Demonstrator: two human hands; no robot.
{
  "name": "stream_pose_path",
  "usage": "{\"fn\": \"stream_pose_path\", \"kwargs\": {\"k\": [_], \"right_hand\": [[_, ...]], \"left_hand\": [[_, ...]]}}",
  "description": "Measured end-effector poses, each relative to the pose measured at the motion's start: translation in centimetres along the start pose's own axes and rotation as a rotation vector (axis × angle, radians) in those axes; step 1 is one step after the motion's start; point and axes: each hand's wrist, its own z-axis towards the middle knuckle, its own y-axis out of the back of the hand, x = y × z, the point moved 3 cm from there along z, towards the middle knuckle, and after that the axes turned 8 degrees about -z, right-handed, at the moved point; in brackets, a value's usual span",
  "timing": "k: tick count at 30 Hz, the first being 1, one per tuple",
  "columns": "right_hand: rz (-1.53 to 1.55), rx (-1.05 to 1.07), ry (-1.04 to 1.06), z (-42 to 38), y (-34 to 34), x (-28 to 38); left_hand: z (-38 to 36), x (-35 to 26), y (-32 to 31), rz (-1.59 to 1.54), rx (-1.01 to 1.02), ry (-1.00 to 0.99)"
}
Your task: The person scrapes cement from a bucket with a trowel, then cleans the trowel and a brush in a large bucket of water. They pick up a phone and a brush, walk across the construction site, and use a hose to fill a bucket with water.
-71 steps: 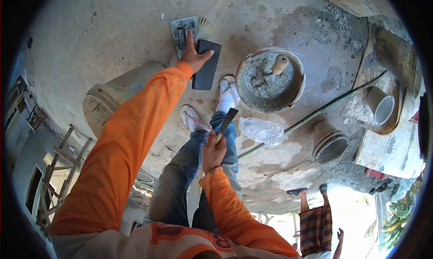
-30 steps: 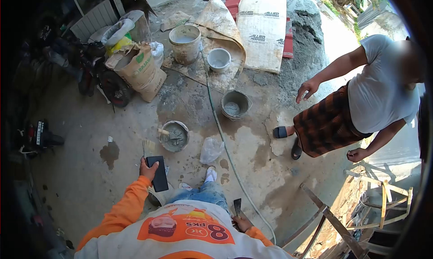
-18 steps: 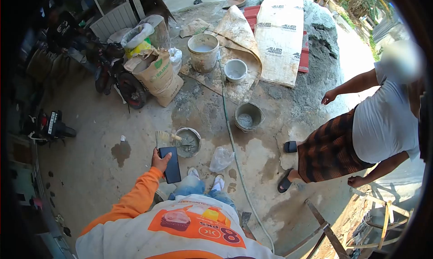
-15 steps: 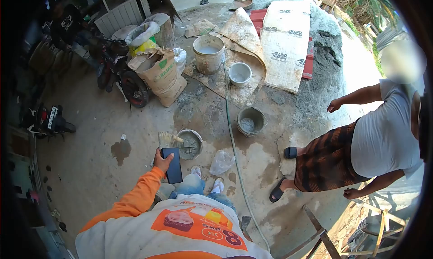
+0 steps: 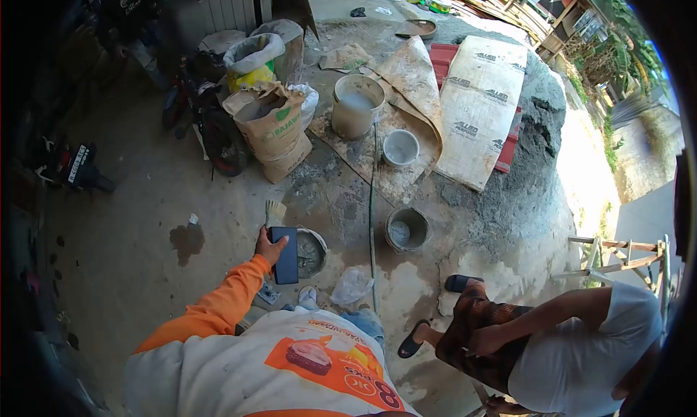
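My left hand [image 5: 269, 247], in an orange sleeve, is closed around a dark flat rectangular thing [image 5: 286, 256] that looks like a phone. Pale bristles of a brush [image 5: 275, 213] stick up just above my fingers; its handle is hidden by the hand. Right beside them, a bucket [image 5: 324, 252] of wet grey mix sits on the ground, partly covered by the dark rectangle. A crumpled clear plastic bag [image 5: 353, 285] lies near my feet. My right hand is out of view.
A grey bucket [image 5: 407, 229] stands beyond a hose [image 5: 372, 221]. Farther off are a large pail [image 5: 356, 123], a white tub [image 5: 401, 148], an open paper sack [image 5: 279, 144], a motorbike [image 5: 221, 144] and a grey sand pile [image 5: 541, 148]. A person [image 5: 581, 330] stands at lower right.
The person at right has stepped nearer, toward the lower right, with an arm now bent forward. My view has shifted. The brush bristles now point more upright, away from the bucket.
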Motion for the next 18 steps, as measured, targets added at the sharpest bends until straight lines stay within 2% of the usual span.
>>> {"fn": "stream_pose_path", "kwargs": {"k": [2, 5, 9, 12, 13, 14, 16, 18], "right_hand": [[0.001, -0.057, -0.025, 1.9, 0.4, 0.5], [-0.008, -0.106, -0.058, 6.5, -1.2, 1.1], [0.013, -0.156, -0.043, 13.7, -1.1, 3.4], [0.197, -0.046, 0.000, 18.5, 1.5, 12.0], [0.294, 0.029, -0.021, 17.6, 3.6, 17.4], [0.248, 0.057, 0.001, 20.0, 4.4, 19.6], [0.289, 0.169, -0.004, 24.7, 5.7, 22.6], [0.206, 0.194, -0.010, 29.1, 7.4, 24.1]], "left_hand": [[0.6, -0.7, -0.5, 0.046, -0.081, 0.010], [1.0, -2.5, -2.0, -0.036, -0.010, 0.051], [3.4, -0.4, -5.6, -0.093, -0.020, 0.047], [3.5, -4.5, -8.6, -0.278, -0.011, 0.127], [3.7, -5.5, -10.0, -0.565, 0.080, 0.199], [3.6, -7.0, -11.1, -0.856, 0.160, 0.254], [3.0, -10.3, -12.5, -1.053, 0.306, 0.396], [2.2, -13.2, -14.3, -1.275, 0.504, 0.371]]}}
